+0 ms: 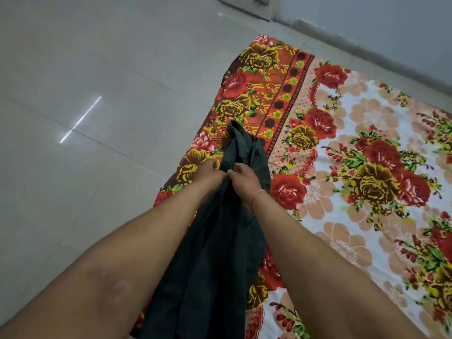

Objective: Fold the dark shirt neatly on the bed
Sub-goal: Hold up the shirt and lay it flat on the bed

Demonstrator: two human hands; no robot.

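Observation:
The dark shirt (220,260) hangs bunched and crumpled between my forearms, above the left edge of the bed (362,148), which has a floral sheet. My left hand (208,173) grips the shirt's upper left side. My right hand (243,178) pinches the fabric right beside it, a thin thread band on the wrist. Both hands touch each other at the fingertips. A loose end of the shirt sticks out past my hands toward the sheet's red border. The shirt's lower part runs out of the bottom of the view.
Grey tiled floor (97,118) spreads to the left of the bed. A pale wall (391,28) with a skirting runs along the far side at top right. The sheet's white-and-peach middle (367,216) lies flat to the right.

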